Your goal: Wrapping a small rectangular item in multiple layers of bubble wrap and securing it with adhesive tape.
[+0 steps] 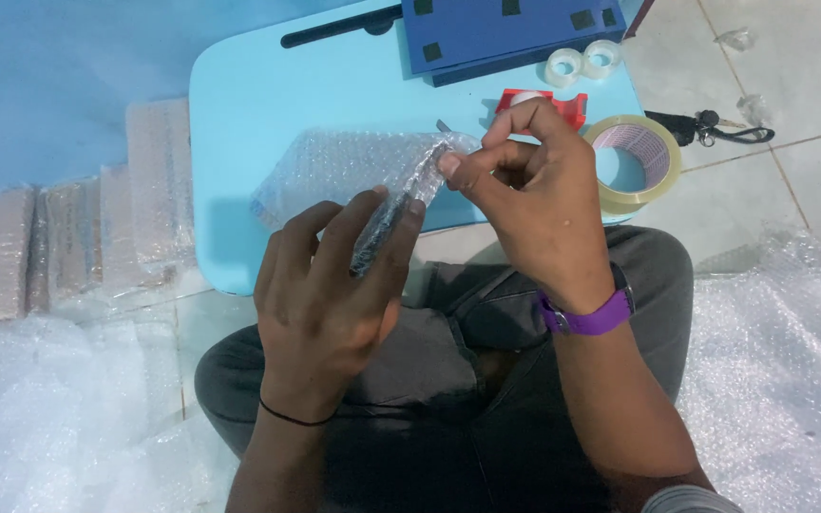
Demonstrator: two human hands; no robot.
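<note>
Bubble wrap spread away from my hands over the light-blue lap table, its near end bunched around a slim dark object. That object's long axis ran diagonally from my left hand, whose curled fingers gripped it, up to my right hand, which pinched the wrap's top end. Beyond my right hand lay a tape roll.

On the lap table, tape roll lies right of bubble wrap.
</note>
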